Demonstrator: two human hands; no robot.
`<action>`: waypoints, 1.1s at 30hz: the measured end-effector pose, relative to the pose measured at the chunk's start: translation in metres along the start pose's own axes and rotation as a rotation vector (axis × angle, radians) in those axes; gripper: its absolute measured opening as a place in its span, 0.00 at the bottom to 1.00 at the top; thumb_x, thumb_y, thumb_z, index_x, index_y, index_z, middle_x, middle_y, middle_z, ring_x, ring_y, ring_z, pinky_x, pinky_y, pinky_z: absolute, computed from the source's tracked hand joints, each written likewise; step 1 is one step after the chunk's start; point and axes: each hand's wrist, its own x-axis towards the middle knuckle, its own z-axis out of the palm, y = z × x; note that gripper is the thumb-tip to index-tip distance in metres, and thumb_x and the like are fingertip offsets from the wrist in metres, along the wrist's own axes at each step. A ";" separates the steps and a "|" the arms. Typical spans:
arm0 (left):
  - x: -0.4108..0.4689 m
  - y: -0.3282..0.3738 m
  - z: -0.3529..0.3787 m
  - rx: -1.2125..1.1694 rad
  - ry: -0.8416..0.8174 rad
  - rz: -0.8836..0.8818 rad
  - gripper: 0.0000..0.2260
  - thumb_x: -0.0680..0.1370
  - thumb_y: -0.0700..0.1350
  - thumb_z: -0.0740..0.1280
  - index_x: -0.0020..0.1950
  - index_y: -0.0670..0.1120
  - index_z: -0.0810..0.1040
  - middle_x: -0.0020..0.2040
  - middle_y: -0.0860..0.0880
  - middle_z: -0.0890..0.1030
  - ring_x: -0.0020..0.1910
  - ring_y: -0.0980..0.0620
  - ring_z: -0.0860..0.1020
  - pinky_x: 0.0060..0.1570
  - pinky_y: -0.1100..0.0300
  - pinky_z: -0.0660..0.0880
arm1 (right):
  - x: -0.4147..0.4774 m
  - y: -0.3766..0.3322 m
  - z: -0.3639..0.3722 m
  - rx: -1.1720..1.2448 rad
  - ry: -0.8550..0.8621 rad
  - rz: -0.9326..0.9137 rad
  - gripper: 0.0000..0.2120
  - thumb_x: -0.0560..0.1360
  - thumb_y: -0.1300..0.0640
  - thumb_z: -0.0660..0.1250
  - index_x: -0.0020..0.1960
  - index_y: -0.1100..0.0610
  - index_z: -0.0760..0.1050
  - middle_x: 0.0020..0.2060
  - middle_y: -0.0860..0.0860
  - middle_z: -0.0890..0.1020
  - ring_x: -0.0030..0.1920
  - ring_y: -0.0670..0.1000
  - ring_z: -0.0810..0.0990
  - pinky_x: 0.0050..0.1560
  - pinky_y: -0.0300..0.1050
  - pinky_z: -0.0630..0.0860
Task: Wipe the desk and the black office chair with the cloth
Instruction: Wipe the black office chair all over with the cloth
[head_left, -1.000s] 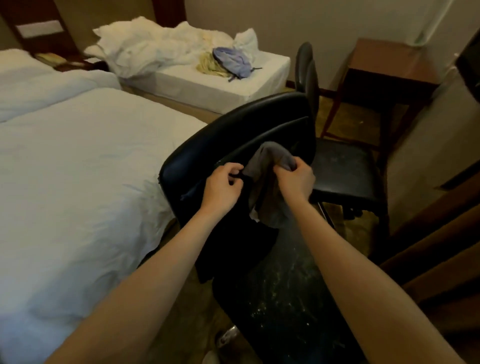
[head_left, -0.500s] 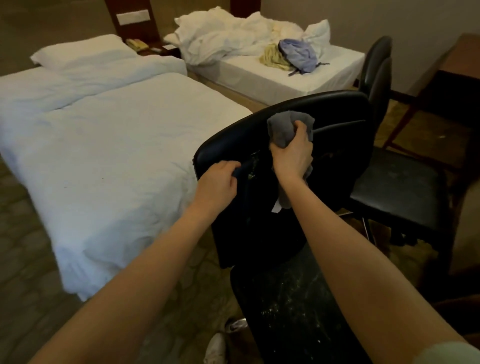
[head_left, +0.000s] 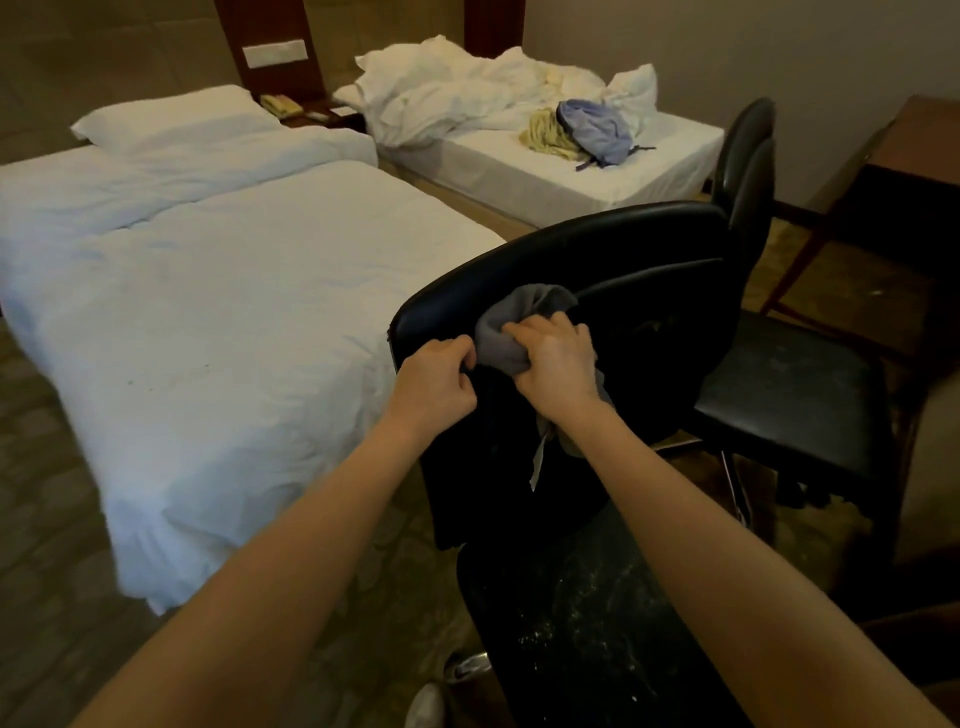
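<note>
While the left hand (head_left: 435, 380) curls its fingers round the edge of the black office chair (head_left: 613, 260) backrest, the right hand (head_left: 556, 358) bunches the grey cloth (head_left: 506, 327) & presses it on the backrest, just beside the L hand. White bed (head_left: 223, 291) to the left; 2nd black chair (head_left: 789, 384) behind.

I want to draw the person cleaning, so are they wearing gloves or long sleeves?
No gloves: the left hand and right hand are bare, with no rings that I can see. The left forearm and right forearm are bare too, with no watch or bracelet, and no sleeve shows up to the picture's edge.
</note>
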 end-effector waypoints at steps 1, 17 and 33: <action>0.000 0.001 -0.003 0.015 -0.012 0.010 0.07 0.71 0.33 0.61 0.45 0.40 0.76 0.41 0.42 0.78 0.44 0.44 0.74 0.39 0.59 0.63 | -0.002 0.004 -0.005 0.005 -0.036 -0.060 0.20 0.73 0.56 0.66 0.65 0.50 0.73 0.59 0.51 0.78 0.57 0.57 0.71 0.46 0.46 0.57; 0.033 0.003 -0.008 -0.048 0.254 -0.265 0.19 0.79 0.42 0.62 0.71 0.48 0.68 0.68 0.45 0.70 0.64 0.43 0.67 0.61 0.54 0.64 | 0.000 -0.013 0.001 0.100 0.057 0.225 0.16 0.72 0.58 0.65 0.59 0.52 0.77 0.59 0.51 0.77 0.59 0.56 0.70 0.54 0.49 0.63; 0.020 -0.021 -0.028 -0.346 0.115 -0.197 0.26 0.77 0.30 0.59 0.74 0.44 0.63 0.74 0.45 0.65 0.73 0.49 0.62 0.65 0.71 0.54 | -0.020 -0.059 0.015 0.368 0.254 0.257 0.19 0.71 0.62 0.67 0.62 0.56 0.76 0.59 0.55 0.78 0.57 0.60 0.73 0.54 0.55 0.71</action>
